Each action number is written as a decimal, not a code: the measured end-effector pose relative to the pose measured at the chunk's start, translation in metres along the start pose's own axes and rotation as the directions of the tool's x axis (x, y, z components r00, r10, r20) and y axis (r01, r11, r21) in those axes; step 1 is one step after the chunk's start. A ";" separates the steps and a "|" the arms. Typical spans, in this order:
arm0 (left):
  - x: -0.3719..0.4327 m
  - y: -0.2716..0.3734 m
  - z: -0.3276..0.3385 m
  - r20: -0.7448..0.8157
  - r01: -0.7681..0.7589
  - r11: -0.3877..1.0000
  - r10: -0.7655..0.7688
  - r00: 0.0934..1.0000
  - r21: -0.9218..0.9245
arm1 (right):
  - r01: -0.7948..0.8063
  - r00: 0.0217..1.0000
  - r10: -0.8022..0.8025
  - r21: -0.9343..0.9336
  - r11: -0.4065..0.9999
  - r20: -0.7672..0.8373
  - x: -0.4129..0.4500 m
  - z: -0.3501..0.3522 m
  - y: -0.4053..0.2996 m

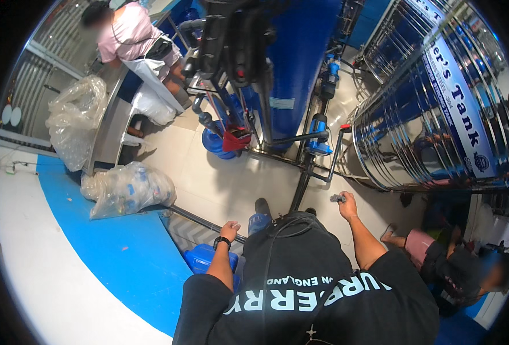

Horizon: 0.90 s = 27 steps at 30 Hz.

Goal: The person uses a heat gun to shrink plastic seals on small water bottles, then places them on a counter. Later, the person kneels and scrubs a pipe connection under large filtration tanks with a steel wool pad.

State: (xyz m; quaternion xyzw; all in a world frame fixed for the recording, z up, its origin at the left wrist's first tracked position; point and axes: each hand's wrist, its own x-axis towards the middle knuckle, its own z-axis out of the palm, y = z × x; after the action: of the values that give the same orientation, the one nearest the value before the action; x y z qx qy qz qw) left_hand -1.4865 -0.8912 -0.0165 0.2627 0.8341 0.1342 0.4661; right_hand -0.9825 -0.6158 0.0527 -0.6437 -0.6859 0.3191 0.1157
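My right hand is closed around a small grey scouring pad, which sticks out past the fingers over the tiled floor. On the other side of my body, my left hand hangs with its fingers loosely curled and nothing visible in it; a black watch is on that wrist. Below this hand stands a blue plastic container. A blue water jug rests on the floor ahead, beside a red cloth.
Black pipes run along the floor to blue pumps. Large steel tanks stand at right. Bulging plastic bags lie at left. One person is at upper left, another at lower right.
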 end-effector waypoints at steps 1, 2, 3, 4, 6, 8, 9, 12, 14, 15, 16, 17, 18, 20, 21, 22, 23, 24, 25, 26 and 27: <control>-0.003 0.007 0.003 -0.010 -0.050 0.998 0.050 0.999 -0.024 | -0.084 0.996 0.084 -0.023 0.996 0.008 -0.007 -0.003 0.017; -0.005 0.015 0.005 -0.007 -0.061 0.998 0.061 0.998 -0.029 | -0.124 0.992 0.124 0.002 0.992 0.026 -0.013 -0.006 0.033; -0.007 0.022 0.007 0.010 -0.027 0.999 0.027 1.000 -0.019 | -0.088 0.996 0.088 0.011 0.996 0.009 -0.021 -0.010 0.049; -0.009 0.029 0.009 -0.005 -0.081 0.997 0.081 0.997 -0.013 | -0.121 0.993 0.121 0.007 0.993 0.003 -0.029 -0.012 0.063; -0.014 0.041 0.013 0.003 -0.066 0.997 0.066 0.998 0.028 | -0.265 0.964 0.265 0.001 0.964 0.016 -0.043 -0.015 0.087; -0.018 0.050 0.017 0.008 -0.105 0.994 0.105 0.994 0.018 | -0.255 0.967 0.255 0.026 0.967 -0.009 -0.058 -0.016 0.105; -0.020 0.055 0.019 0.032 -0.062 0.998 0.061 0.998 0.032 | -0.343 0.939 0.344 0.019 0.939 -0.014 -0.065 -0.017 0.114; -0.027 0.066 0.027 0.032 -0.078 0.991 0.075 0.997 0.111 | -0.319 0.948 0.319 0.040 0.947 0.004 -0.083 -0.019 0.135; -0.033 0.073 0.032 0.005 -0.150 0.983 0.150 0.989 0.109 | -0.399 0.917 0.399 0.025 0.917 0.021 -0.089 -0.020 0.146; -0.036 0.077 0.035 0.013 -0.118 0.985 0.117 0.993 0.126 | -0.349 0.937 0.349 0.049 0.936 0.025 -0.089 -0.022 0.150; -0.041 0.079 0.037 -0.001 -0.156 0.982 0.157 0.988 0.111 | -0.343 0.939 0.342 0.043 0.938 0.029 -0.089 -0.023 0.154; -0.045 0.082 0.040 -0.004 -0.148 0.984 0.149 0.989 0.101 | -0.398 0.916 0.398 0.000 0.917 0.047 -0.087 -0.025 0.156; -0.050 0.083 0.043 -0.008 -0.140 0.986 0.142 0.990 0.090 | -0.406 0.913 0.405 0.014 0.914 0.050 -0.086 -0.027 0.158; -0.057 0.086 0.052 -0.023 -0.105 0.987 0.108 0.994 0.119 | -0.326 0.945 0.323 0.050 0.944 0.052 -0.077 -0.033 0.158; -0.061 0.085 0.055 -0.014 -0.088 0.991 0.090 0.996 0.104 | -0.381 0.924 0.378 0.026 0.924 0.062 -0.075 -0.036 0.158; -0.065 0.082 0.061 -0.034 -0.138 0.989 0.140 0.990 0.060 | -0.344 0.937 0.343 -0.003 0.939 0.067 -0.070 -0.040 0.156; -0.069 0.077 0.067 -0.021 -0.090 0.996 0.091 0.996 0.028 | -0.276 0.960 0.274 0.027 0.961 0.066 -0.065 -0.043 0.155; -0.072 0.071 0.074 -0.025 -0.114 0.993 0.114 0.993 -0.015 | -0.264 0.963 0.262 0.031 0.964 0.064 -0.059 -0.047 0.152; -0.078 0.061 0.079 -0.010 -0.081 0.995 0.080 0.997 -0.054 | -0.294 0.955 0.292 0.017 0.956 0.060 -0.056 -0.049 0.149; -0.079 0.052 0.084 0.006 -0.036 0.995 0.037 0.999 -0.091 | -0.239 0.970 0.237 0.038 0.970 0.058 -0.051 -0.051 0.146; -0.080 0.041 0.091 -0.009 -0.061 0.996 0.061 0.998 -0.062 | -0.255 0.966 0.254 0.014 0.967 0.056 -0.046 -0.052 0.143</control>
State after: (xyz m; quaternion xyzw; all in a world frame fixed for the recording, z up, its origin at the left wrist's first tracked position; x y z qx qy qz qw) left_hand -1.3624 -0.9042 0.0113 0.2729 0.8226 0.1754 0.4670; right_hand -0.8308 -0.6497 0.0206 -0.7164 -0.5970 0.3556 0.0619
